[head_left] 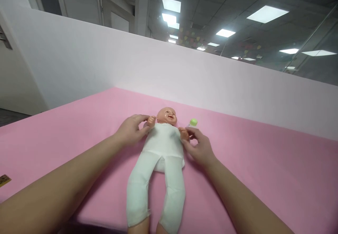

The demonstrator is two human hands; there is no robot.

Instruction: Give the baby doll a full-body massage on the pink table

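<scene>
A baby doll (163,139) lies on its back on the pink table top (264,163), its head away from me and its legs toward me. Its torso and upper legs are pale cloth; the head, hands and lower legs look like plastic. My left hand (132,130) pinches the doll's hand on the left between thumb and fingers. On the other side, my right hand (200,147) has its thumb and fingers closed around the doll's other hand. Just beyond my right hand stands a small bottle with a green cap (193,122), its lower part hidden.
Behind the pink surface rises a white partition wall (185,75), with glass above it on the right. A yellow and black label (4,180) sits at the far left. A door (16,68) stands at the left side.
</scene>
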